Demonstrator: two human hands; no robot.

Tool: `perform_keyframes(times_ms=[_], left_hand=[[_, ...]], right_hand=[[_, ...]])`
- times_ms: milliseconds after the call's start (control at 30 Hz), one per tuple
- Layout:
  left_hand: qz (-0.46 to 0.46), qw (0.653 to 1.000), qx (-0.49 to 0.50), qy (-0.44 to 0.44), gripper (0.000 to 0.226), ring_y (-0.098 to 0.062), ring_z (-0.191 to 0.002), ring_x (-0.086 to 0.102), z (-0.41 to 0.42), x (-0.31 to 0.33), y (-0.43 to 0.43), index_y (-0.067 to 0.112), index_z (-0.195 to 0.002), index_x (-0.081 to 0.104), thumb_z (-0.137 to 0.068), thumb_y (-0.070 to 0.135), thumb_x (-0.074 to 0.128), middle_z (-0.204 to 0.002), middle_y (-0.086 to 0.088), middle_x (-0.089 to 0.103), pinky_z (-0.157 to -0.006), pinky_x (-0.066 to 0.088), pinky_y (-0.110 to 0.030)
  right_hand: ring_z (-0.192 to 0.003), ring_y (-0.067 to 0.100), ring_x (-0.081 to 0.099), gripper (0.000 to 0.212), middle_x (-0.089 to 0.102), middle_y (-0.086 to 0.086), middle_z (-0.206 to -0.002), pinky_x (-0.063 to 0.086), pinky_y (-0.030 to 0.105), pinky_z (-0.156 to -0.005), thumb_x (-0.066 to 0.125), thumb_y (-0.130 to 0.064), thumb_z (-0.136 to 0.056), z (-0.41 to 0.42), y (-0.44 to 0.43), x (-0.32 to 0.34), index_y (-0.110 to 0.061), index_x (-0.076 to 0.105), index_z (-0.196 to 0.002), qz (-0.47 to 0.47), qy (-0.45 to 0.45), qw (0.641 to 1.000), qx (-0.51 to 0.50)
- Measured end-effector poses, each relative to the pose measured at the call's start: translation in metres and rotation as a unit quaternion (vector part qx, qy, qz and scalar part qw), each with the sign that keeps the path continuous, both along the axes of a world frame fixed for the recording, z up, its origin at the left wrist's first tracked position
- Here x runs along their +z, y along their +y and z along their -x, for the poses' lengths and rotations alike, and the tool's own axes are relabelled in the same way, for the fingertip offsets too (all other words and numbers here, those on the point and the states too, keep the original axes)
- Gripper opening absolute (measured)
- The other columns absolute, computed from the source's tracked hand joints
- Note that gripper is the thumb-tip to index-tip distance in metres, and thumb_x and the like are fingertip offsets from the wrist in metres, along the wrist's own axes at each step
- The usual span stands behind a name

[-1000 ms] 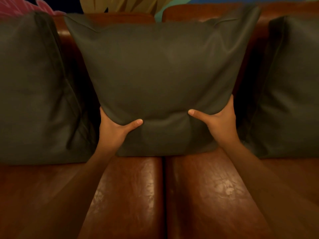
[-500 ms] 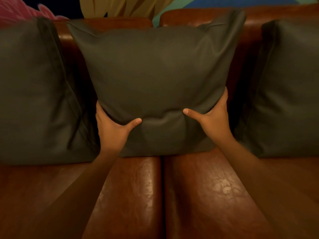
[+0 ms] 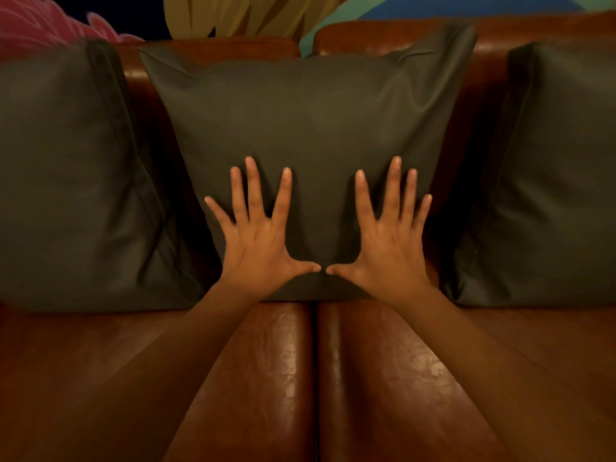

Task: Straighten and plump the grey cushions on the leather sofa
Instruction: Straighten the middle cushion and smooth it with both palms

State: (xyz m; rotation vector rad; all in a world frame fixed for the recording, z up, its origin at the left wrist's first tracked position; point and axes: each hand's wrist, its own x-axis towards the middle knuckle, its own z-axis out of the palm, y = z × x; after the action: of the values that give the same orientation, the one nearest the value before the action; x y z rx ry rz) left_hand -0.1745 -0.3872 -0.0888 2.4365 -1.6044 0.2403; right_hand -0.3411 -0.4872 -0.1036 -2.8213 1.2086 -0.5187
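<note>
Three grey cushions stand upright along the back of the leather sofa (image 3: 286, 378): the left cushion (image 3: 66, 181), the middle cushion (image 3: 310, 128) and the right cushion (image 3: 550, 181). The middle cushion sits over the seam between the two seat pads, leaning against the backrest. Both hands lie on its lower front face, grasping nothing: the left hand (image 3: 256, 238) and the right hand (image 3: 390, 238) are each flat with fingers fanned wide, thumb tips nearly meeting near the bottom edge. The step in hand appears to be smoothing and pressing the front panel. To do it well, press evenly with both palms and sweep outward and upward toward the corners, so the filling moves into the top right corner, which looks creased and pointed. Keep pressure symmetrical to prevent the cushion from twisting off centre. Avoid pushing too hard at the base, which could slide the cushion down the seat. The side cushions likely need the same treatment.
</note>
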Motion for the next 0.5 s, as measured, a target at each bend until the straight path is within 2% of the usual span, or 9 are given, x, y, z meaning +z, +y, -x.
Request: perform_keyframes(times_ms=[133,267,333,400,500], left_hand=[[-0.005,1.0,0.009,0.0,0.16,-0.037,-0.144,-0.011,-0.007,-0.008,-0.012,0.031,-0.149,-0.025,-0.035,0.08,0.077,-0.156,-0.016,-0.013,-0.098,0.005,-0.083],[0.005,1.0,0.004,0.007,0.16,-0.038,-0.144,-0.016,-0.018,-0.015,-0.027,0.032,-0.149,-0.025,-0.034,0.081,0.075,-0.156,-0.017,-0.013,-0.095,0.004,-0.085],[0.013,1.0,-0.001,0.011,0.16,-0.034,-0.143,-0.03,-0.023,-0.02,-0.033,0.033,-0.149,-0.025,-0.033,0.081,0.075,-0.156,-0.015,-0.027,-0.094,0.0,-0.083],[0.013,1.0,-0.004,0.012,0.161,-0.032,-0.14,-0.036,-0.027,-0.023,-0.039,0.033,-0.149,-0.025,-0.032,0.082,0.074,-0.152,-0.011,-0.041,-0.094,-0.002,-0.082],[0.002,1.0,0.0,0.012,0.161,-0.032,-0.141,-0.034,-0.03,-0.025,-0.044,0.032,-0.15,-0.023,-0.03,0.083,0.071,-0.151,-0.01,-0.042,-0.094,-0.001,-0.082]], right_hand=[[-0.152,0.045,-0.003,0.169,-0.015,0.013,-0.167,0.015,0.082,-0.107,0.09,-0.073,-0.036,-0.009,-0.015,-0.006,-0.033,-0.018,-0.159,0.0,0.032,0.999,0.005],[-0.152,0.048,0.002,0.173,-0.009,0.014,-0.167,0.02,0.085,-0.103,0.089,-0.074,-0.032,-0.019,-0.031,-0.013,-0.033,-0.019,-0.161,0.013,0.035,0.999,0.005],[-0.151,0.047,0.002,0.178,-0.012,0.015,-0.166,0.021,0.085,-0.102,0.089,-0.074,-0.031,-0.023,-0.038,-0.018,-0.033,-0.028,-0.159,0.017,0.031,0.999,0.01],[-0.151,0.047,0.003,0.18,-0.016,0.015,-0.166,0.021,0.085,-0.102,0.09,-0.073,-0.03,-0.027,-0.044,-0.022,-0.032,-0.03,-0.158,0.014,0.026,0.999,0.016],[-0.151,0.047,0.002,0.18,-0.034,0.013,-0.166,0.02,0.085,-0.102,0.09,-0.074,-0.029,-0.031,-0.048,-0.025,-0.032,-0.029,-0.158,0.002,0.025,0.999,0.022]])
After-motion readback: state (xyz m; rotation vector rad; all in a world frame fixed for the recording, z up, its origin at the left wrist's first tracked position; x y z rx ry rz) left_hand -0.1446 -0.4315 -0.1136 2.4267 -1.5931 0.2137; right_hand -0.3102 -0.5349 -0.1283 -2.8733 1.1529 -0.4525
